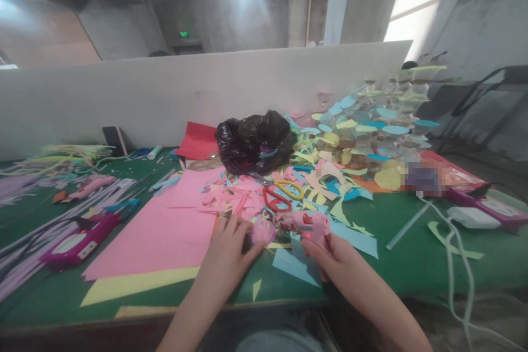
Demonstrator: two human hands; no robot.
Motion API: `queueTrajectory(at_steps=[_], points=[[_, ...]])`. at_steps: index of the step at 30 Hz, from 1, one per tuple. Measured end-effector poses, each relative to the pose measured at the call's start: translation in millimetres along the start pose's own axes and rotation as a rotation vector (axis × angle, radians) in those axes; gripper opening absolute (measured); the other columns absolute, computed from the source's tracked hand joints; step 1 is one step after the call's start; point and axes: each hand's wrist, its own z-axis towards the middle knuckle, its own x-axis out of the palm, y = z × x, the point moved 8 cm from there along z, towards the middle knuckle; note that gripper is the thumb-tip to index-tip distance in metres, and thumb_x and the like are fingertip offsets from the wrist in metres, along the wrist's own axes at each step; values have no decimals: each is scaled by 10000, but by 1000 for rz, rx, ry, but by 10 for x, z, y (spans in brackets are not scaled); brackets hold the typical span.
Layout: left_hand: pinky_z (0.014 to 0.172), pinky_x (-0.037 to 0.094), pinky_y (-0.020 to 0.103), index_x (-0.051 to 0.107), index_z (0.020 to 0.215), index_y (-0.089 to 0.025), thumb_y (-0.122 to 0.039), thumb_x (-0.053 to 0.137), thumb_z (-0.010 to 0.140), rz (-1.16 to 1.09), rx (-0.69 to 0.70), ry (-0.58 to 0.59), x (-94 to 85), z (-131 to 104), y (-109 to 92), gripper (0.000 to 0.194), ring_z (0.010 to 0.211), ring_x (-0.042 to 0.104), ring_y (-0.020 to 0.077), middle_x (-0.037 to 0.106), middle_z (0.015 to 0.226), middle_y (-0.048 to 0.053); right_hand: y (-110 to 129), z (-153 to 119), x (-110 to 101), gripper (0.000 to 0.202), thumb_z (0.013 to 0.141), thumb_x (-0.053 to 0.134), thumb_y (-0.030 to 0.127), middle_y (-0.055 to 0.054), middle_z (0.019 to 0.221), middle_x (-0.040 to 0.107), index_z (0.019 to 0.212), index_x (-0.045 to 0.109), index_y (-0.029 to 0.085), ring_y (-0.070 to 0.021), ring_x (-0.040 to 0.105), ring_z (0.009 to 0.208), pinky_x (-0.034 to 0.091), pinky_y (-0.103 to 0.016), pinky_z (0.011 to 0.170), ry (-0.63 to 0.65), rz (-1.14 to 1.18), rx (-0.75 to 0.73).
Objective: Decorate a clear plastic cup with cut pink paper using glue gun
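Glue gun point(315, 224), pink with a small red light, is clasped in the right hand point(336, 256), back from the middle of the green table's point(371, 275) front edge. Its nozzle points left at a small pinkish plastic cup point(263, 232). The left hand point(229, 242) has thumb and fingers spread around the cup's left side; whether they grip it I cannot tell. Scissors point(266, 198) lie just beyond the gun, while pink paper sheets point(157, 231) reach toward the front edge.
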Motion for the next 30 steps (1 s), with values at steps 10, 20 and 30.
queueTrajectory(at_steps=[10,20,30], points=[[983,423,526,671,914,-218,-399,658,859,-48,-17,4,-1,8,-1,190,1032,496,298,632,990,79,-13,27,-13,360,853,546,518,55,582,460,678,447,219,-122,406,559,321,-255,533,-25,-77,-10],[969,422,519,669,930,-203,-410,663,859,-71,-56,51,27,15,22,218,1039,483,303,625,1017,90,-30,38,-2,372,837,495,564,53,598,424,698,432,224,-133,389,588,322,-274,564,1,-110,-10],[1010,397,542,667,919,-210,-401,678,849,-83,-58,45,31,19,31,204,1064,488,305,630,1016,79,-25,16,-33,392,836,485,581,46,642,412,686,419,225,-132,375,611,317,-273,569,-25,-158,-13]])
